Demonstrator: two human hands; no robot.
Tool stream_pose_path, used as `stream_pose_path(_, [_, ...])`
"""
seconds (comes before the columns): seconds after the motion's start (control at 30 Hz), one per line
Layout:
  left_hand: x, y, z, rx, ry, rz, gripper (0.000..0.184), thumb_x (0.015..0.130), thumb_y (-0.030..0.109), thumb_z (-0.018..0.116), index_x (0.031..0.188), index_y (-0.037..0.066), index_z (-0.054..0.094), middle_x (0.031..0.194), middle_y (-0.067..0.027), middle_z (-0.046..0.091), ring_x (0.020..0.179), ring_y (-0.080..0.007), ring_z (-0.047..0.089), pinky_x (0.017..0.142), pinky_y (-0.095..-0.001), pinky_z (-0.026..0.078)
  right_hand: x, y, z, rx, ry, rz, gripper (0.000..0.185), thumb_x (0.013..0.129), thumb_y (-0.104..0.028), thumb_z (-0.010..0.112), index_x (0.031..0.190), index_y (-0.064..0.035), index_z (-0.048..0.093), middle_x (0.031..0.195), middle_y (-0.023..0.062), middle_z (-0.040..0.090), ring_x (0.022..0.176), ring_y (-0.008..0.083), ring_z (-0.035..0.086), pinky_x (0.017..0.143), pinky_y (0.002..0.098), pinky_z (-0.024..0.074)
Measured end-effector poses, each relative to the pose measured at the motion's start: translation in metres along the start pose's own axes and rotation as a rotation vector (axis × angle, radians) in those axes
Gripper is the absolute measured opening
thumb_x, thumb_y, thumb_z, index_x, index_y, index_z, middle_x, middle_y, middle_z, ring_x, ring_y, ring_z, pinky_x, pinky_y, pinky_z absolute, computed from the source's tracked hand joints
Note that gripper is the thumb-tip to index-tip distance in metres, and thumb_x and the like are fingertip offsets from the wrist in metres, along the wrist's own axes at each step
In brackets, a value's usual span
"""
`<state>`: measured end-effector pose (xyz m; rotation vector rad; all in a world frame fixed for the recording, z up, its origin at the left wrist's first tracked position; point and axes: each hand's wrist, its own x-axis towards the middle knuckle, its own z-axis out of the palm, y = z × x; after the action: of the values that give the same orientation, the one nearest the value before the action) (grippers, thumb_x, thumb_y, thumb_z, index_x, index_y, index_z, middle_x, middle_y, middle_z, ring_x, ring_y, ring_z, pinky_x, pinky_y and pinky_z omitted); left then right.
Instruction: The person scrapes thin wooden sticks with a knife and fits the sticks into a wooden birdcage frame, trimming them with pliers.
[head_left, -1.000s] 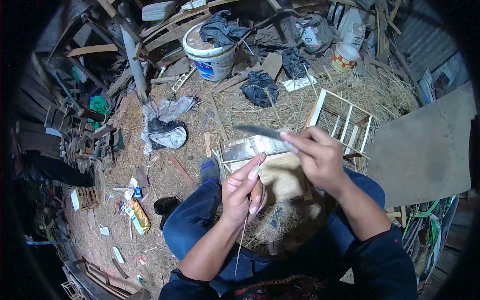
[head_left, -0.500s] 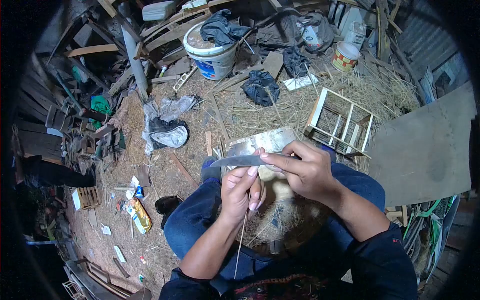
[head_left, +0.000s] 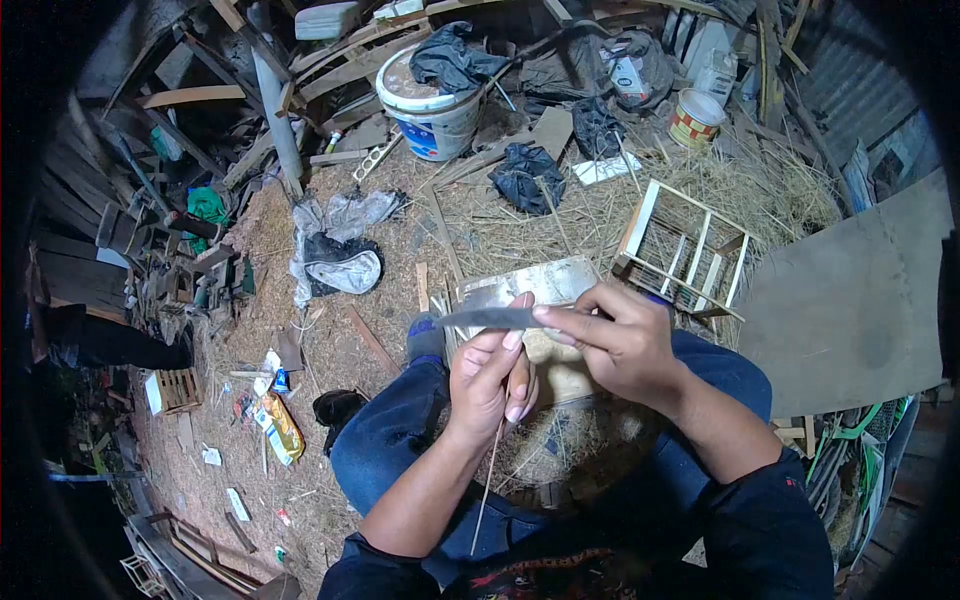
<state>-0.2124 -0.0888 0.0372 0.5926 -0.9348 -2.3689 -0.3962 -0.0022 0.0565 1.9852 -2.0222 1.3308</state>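
Note:
My left hand (head_left: 490,378) pinches a thin strip (head_left: 487,490), whose lower part hangs down toward my lap. In my right hand (head_left: 625,340) is a knife (head_left: 490,318), its dark blade pointing left across the tip of my left thumb and fingers. The blade lies at the strip's upper end; whether it touches the strip I cannot tell. Beneath my hands is a pale wooden block (head_left: 560,370), partly hidden, and behind them a worn light board (head_left: 535,280).
A slatted wooden frame (head_left: 685,250) lies on straw to the right, near a large flat board (head_left: 850,300). Farther back are a white bucket (head_left: 430,125), a black plastic bag (head_left: 527,178) and a small tub (head_left: 694,117). Scraps and a yellow packet (head_left: 283,430) lie left.
The knife has come down and left from its raised place to my left fingertips, with a slight shift since half a second ago. My left hand still pinches the strip. The view has shifted slightly.

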Motion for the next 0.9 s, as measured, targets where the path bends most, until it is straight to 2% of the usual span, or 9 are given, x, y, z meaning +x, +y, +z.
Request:
stream_pose_path(0.33, [0.002, 0.001, -0.004, -0.088, -0.031, -0.047, 0.045, 0.112, 0.013, 0.044, 0.154, -0.002, 0.044, 0.054, 0.001, 0.047, 0.036, -0.0083, 0.039, 0.038, -0.024, 0.037, 0.0, 0.016, 0.007, -0.033, 0.002, -0.053, 0.037, 0.083, -0.007, 0.073, 0.114, -0.0254, 0.083, 0.076, 0.0027, 0.064, 0.064, 0.0205, 0.064, 0.057, 0.0344, 0.0521])
stream_pose_path(0.4, [-0.003, -0.002, -0.003, -0.066, -0.098, -0.037, 0.044, 0.111, 0.015, 0.045, 0.151, -0.002, 0.047, 0.05, 0.0009, 0.045, 0.033, -0.0083, 0.038, 0.035, -0.025, 0.035, 0.002, 0.033, 0.001, -0.118, 0.008, 0.137, 0.036, 0.086, -0.009, 0.074, 0.117, -0.0263, 0.082, 0.076, 0.0023, 0.063, 0.064, 0.0191, 0.063, 0.057, 0.035, 0.0515])
stream_pose_path(0.47, [0.001, 0.002, -0.004, -0.015, -0.06, -0.024, 0.042, 0.111, 0.017, 0.045, 0.148, -0.002, 0.051, 0.049, 0.0019, 0.045, 0.033, -0.0079, 0.038, 0.033, -0.0248, 0.034, 0.003, 0.041, -0.001, -0.071, 0.014, 0.163, 0.035, 0.091, -0.012, 0.073, 0.122, -0.0256, 0.079, 0.076, 0.0031, 0.063, 0.065, 0.0176, 0.062, 0.058, 0.0335, 0.0509])
stream_pose_path(0.6, [0.011, 0.026, -0.032, -0.047, -0.003, 0.196, 0.042, 0.114, 0.02, 0.041, 0.147, -0.003, 0.05, 0.05, 0.0045, 0.047, 0.032, -0.0081, 0.037, 0.03, -0.0251, 0.033, -0.007, 0.049, 0.003, 0.097, 0.032, 0.229, 0.034, 0.1, -0.019, 0.069, 0.134, -0.0198, 0.073, 0.077, 0.0056, 0.063, 0.065, 0.0155, 0.06, 0.061, 0.0302, 0.0492])
stream_pose_path(0.67, [0.013, 0.041, -0.041, -0.068, 0.077, 0.259, 0.041, 0.114, 0.023, 0.04, 0.144, -0.004, 0.05, 0.051, 0.0041, 0.046, 0.032, -0.0077, 0.037, 0.03, -0.0246, 0.032, -0.005, 0.049, 0.005, 0.164, -0.033, 0.42, 0.037, 0.101, -0.012, 0.066, 0.138, -0.0078, 0.068, 0.091, 0.0102, 0.068, 0.083, 0.0159, 0.064, 0.078, 0.0311, 0.0509])
stream_pose_path(0.7, [0.015, 0.045, -0.05, -0.055, 0.064, 0.296, 0.041, 0.115, 0.025, 0.041, 0.142, -0.004, 0.052, 0.054, 0.0035, 0.047, 0.033, -0.0068, 0.036, 0.031, -0.0238, 0.031, -0.004, 0.05, 0.004, 0.193, -0.043, 0.438, 0.037, 0.104, -0.016, 0.063, 0.14, -0.0068, 0.066, 0.098, 0.0122, 0.071, 0.089, 0.016, 0.065, 0.084, 0.0301, 0.0513])
stream_pose_path(0.73, [0.015, 0.048, -0.051, -0.05, 0.071, 0.303, 0.041, 0.115, 0.025, 0.041, 0.142, -0.004, 0.052, 0.054, 0.0035, 0.047, 0.033, -0.0068, 0.036, 0.031, -0.0238, 0.031, -0.004, 0.05, 0.004, 0.202, -0.047, 0.431, 0.037, 0.104, -0.016, 0.063, 0.14, -0.0068, 0.066, 0.098, 0.0122, 0.071, 0.089, 0.016, 0.065, 0.084, 0.0301, 0.0513])
stream_pose_path(0.8, [0.011, 0.054, -0.048, 0.074, 0.238, 0.35, 0.037, 0.113, 0.023, 0.046, 0.138, -0.001, 0.058, 0.057, 0.0023, 0.048, 0.035, -0.0062, 0.036, 0.033, -0.0226, 0.032, -0.007, 0.047, 0.005, 0.14, 0.027, 0.337, 0.037, 0.104, -0.027, 0.064, 0.139, -0.0129, 0.068, 0.088, 0.01, 0.069, 0.075, 0.0204, 0.065, 0.073, 0.0329, 0.0525])
stream_pose_path(0.9, [0.001, 0.055, -0.039, 0.292, 0.297, 0.312, 0.039, 0.111, 0.023, 0.052, 0.143, 0.002, 0.056, 0.06, 0.0032, 0.049, 0.036, -0.0045, 0.036, 0.034, -0.0215, 0.029, -0.013, 0.045, 0.012, 0.148, 0.082, 0.247, 0.036, 0.102, -0.022, 0.065, 0.137, -0.0144, 0.069, 0.089, 0.0105, 0.068, 0.077, 0.0221, 0.066, 0.076, 0.034, 0.0533])
